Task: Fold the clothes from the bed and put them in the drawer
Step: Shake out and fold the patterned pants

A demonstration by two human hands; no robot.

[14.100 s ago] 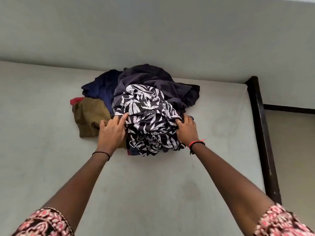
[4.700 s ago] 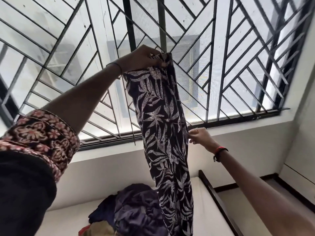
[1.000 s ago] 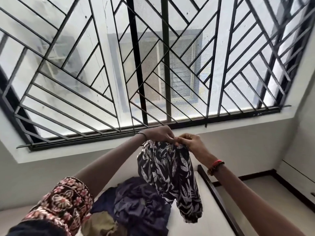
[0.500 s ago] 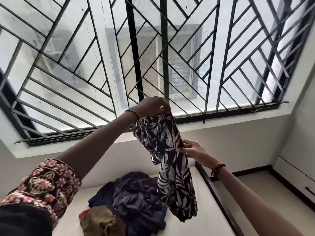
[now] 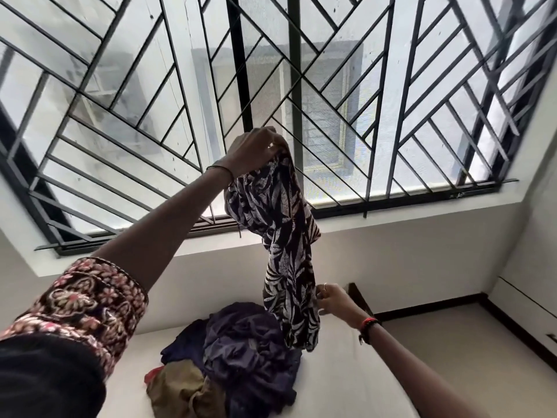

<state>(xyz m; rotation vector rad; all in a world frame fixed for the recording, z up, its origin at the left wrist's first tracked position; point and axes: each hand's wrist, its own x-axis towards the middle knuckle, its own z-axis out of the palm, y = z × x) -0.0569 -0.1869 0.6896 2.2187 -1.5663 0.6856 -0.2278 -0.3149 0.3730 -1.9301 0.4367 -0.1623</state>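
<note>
A black garment with a white leaf print (image 5: 286, 251) hangs bunched in the air above the bed (image 5: 355, 378). My left hand (image 5: 256, 150) grips its top end, raised high in front of the window. Lower down, my right hand (image 5: 330, 298) pinches the garment's right edge near its bottom. Below it a pile of clothes (image 5: 238, 354) lies on the white mattress: dark purple and navy pieces on top, an olive-brown one (image 5: 177, 390) and a bit of red at the front left.
A large window with a black diagonal metal grille (image 5: 301, 101) fills the wall behind the bed. A dark wooden bed frame (image 5: 358, 297) edges the mattress on the right. Bare floor and a white cabinet front (image 5: 536, 315) lie at the right.
My left hand has lifted the garment's top end higher, and my right hand has slid down the cloth from near the top to its lower part, so the garment hangs longer.
</note>
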